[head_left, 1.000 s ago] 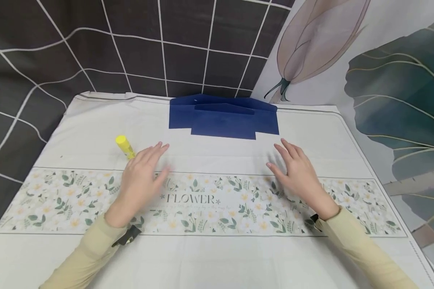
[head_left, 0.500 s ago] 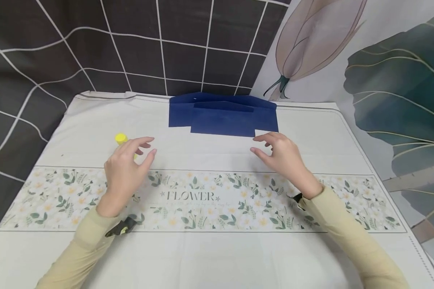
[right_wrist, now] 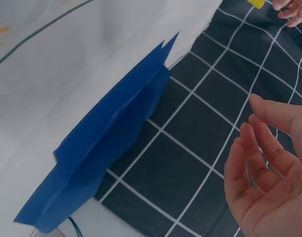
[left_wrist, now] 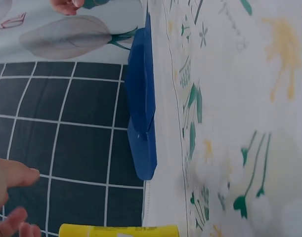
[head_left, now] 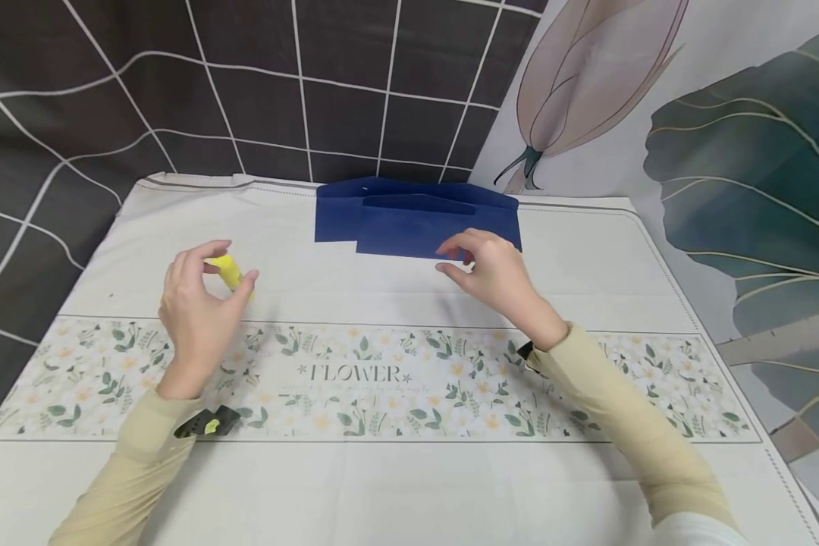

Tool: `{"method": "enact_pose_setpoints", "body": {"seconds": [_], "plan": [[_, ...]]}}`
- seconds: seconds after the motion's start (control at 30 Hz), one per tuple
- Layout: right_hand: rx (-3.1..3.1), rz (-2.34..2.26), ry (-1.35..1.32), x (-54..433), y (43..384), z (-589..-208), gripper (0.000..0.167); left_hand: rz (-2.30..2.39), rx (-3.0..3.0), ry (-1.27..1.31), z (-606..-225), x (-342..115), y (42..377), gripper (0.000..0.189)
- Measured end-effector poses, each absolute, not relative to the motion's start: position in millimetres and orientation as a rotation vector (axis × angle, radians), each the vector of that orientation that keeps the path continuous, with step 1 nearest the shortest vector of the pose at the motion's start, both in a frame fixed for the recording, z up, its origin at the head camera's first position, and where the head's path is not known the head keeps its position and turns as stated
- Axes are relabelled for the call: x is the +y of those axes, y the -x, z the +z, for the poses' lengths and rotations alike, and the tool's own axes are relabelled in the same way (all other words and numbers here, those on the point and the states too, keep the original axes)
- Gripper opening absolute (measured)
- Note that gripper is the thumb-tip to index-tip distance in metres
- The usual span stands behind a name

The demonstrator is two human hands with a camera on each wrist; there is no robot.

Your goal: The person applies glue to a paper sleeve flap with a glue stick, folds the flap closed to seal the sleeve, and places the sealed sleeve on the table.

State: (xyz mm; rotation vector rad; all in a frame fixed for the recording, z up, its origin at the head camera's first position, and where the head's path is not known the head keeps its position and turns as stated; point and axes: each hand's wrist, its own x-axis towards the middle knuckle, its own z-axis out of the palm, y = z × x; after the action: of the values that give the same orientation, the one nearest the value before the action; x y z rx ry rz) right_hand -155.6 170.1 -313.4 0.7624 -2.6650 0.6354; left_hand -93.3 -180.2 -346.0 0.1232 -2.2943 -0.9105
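My left hand (head_left: 194, 311) is curved with a wide gap between thumb and fingers. A yellow tube like a glue stick (head_left: 228, 271) stands upright on the table just beyond that gap. The left wrist view shows the glue stick (left_wrist: 118, 231) at the bottom edge, apart from my fingers (left_wrist: 17, 175). My right hand (head_left: 494, 273), loosely bent with nothing in it, hovers before dark blue envelopes (head_left: 399, 227) at the table's back edge. One overlaps the other, flaps raised. In the right wrist view my right hand (right_wrist: 269, 173) is apart from the envelopes (right_wrist: 111, 123).
A white cloth (head_left: 409, 493) covers the table, with a printed floral band (head_left: 382, 409) reading FLOWER across it. Behind the table hangs a black cloth with a white grid (head_left: 246, 98). To the right is a curtain (head_left: 607, 159) with large printed leaves.
My left hand has moved left to the glue stick, its fingers bending from straight to curved. My right hand has shifted left and forward over the envelopes' front edge. The envelopes have stayed put.
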Motion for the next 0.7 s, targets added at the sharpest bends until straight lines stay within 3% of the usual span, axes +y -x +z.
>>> {"method": "enact_pose_setpoints", "body": {"seconds": [0.23,0.4,0.7], "plan": [[-2.675,0.663,-0.803,150.9,163.9,-313.1,0.018,-0.909,-2.471,-0.318,-345.8,-191.9,98.0,0.073],[-2.691,0.655,-0.811,138.8,167.1,-313.0,0.018,-1.029,-2.622,-0.421,-349.5,-201.1,104.8,0.081],[-2.705,0.640,-0.840,125.5,167.4,-324.0,0.018,-1.087,-2.756,-0.479,-359.8,-210.9,115.5,0.073]]}}
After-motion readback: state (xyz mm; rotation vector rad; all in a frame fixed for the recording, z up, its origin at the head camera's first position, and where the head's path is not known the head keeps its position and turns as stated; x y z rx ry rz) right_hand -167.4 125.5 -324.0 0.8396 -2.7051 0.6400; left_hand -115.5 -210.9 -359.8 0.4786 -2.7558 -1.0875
